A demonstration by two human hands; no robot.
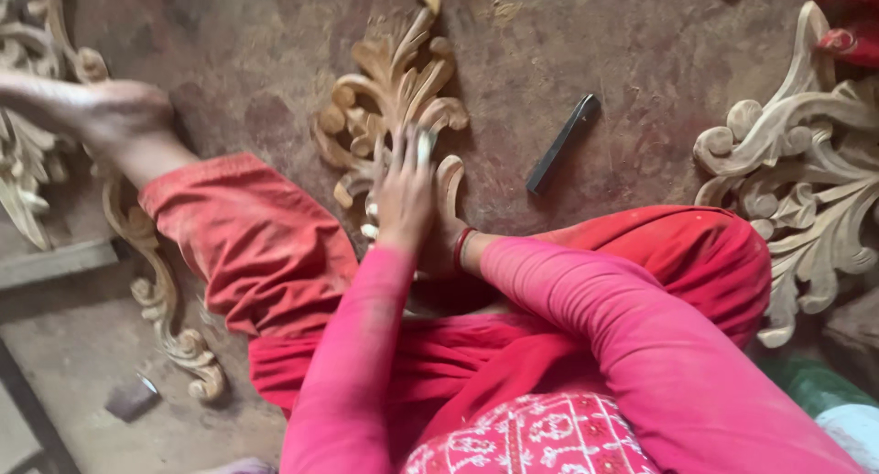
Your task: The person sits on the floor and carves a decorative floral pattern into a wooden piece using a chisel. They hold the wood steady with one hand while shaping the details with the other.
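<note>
Carving lies on the floor mid-frame, near the far edge; leaf scrolls are fully cut but bare and pale, so shaping looks done, surface work likely in hand (judgement only). Left hand is flat on its near end, fingers spread, a small pale object at the fingertips. Right hand is mostly hidden; grip unreadable. Dark bar lies apart to the right.

Left hand blurred; it hides most of the right hand.
</note>
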